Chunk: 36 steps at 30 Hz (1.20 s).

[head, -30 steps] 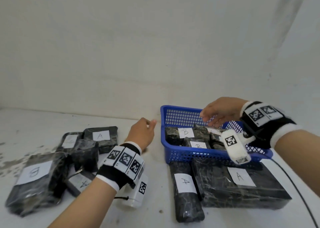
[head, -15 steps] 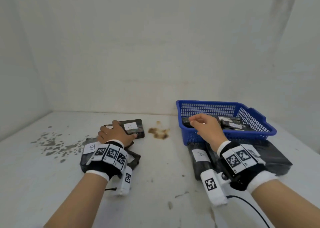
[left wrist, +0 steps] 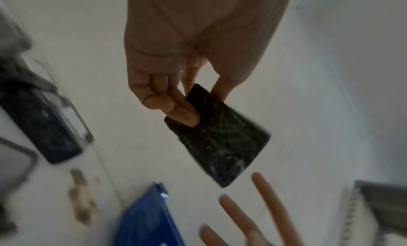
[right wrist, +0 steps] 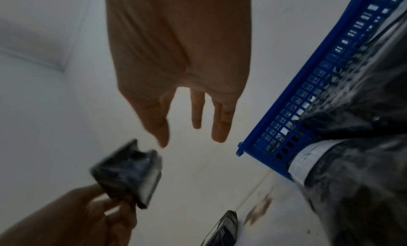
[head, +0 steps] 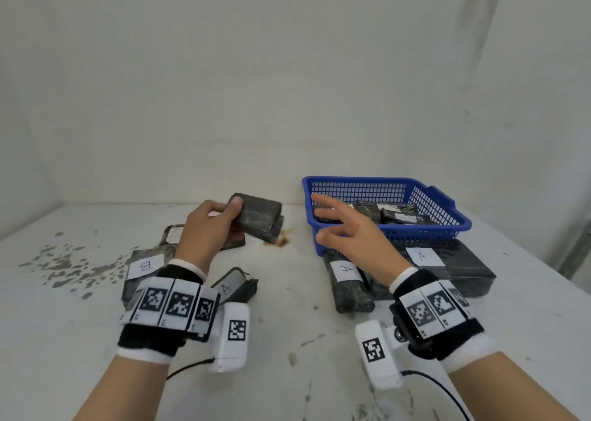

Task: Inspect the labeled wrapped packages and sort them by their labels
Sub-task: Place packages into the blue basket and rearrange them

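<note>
We hold a small dark plastic-wrapped package [head: 258, 220] pinched in our left hand [head: 204, 228], lifted above the white table [head: 287, 340] near its rear edge, label face not legible. Our right hand [head: 348, 232] is spread, empty, just beside the blue mesh plastic basket [head: 447, 225]. Step judged: label inspection mid-transfer; next move requires reading the label, then choosing the basket or the A packages.

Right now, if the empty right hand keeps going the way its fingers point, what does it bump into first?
Probably the dark plastic-wrapped package that the left hand holds up. The open right hand points its straight fingers toward it, with only air between them. Depth is unclear, so it might pass beside the package.
</note>
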{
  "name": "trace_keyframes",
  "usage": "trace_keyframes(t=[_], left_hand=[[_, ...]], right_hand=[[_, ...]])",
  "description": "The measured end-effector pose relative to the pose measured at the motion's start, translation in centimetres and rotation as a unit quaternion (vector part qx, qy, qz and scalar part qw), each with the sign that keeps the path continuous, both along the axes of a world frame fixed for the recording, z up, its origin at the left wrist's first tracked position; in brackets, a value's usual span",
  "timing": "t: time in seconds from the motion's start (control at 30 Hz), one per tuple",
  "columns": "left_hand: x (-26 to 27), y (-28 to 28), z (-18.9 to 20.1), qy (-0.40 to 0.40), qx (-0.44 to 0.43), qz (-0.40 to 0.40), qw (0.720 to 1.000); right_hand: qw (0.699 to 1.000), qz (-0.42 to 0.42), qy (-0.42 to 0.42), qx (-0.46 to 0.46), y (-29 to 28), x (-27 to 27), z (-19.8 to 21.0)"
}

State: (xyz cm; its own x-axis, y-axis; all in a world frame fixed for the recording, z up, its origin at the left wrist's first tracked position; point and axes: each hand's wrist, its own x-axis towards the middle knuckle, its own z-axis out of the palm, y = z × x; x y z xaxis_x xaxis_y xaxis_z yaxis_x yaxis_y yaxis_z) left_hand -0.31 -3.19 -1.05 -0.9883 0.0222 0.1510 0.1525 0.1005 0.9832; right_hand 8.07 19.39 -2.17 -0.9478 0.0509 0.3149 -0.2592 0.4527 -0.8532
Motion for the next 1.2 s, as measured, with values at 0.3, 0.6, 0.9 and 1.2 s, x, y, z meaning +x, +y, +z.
trace_keyframes(t=[0.3,0.6,0.9,1.2], left_hand=[[4.7,5.8,0.5,-0.029,0.032,-0.096,0.994],[4.7,6.6,-1.9,0.109,0.031,-0.177,0.978],[5.0,7.2,-3.3,0.131,0.107,-0.189,0.967],[5.2,7.0,-3.0,0.151,0.063,-0.188,0.968]], right_hand=[[0.987,0.107,0.096,-0.076,0.6,3.4,-1.2],[0.934,0.040,0.098,-0.341,2.0,2.9,-1.8],[0.943,0.049,0.053,-0.325,1.0,3.7,-2.3],[0.975,-0.056,0.068,-0.205,0.8,3.5,-2.8]])
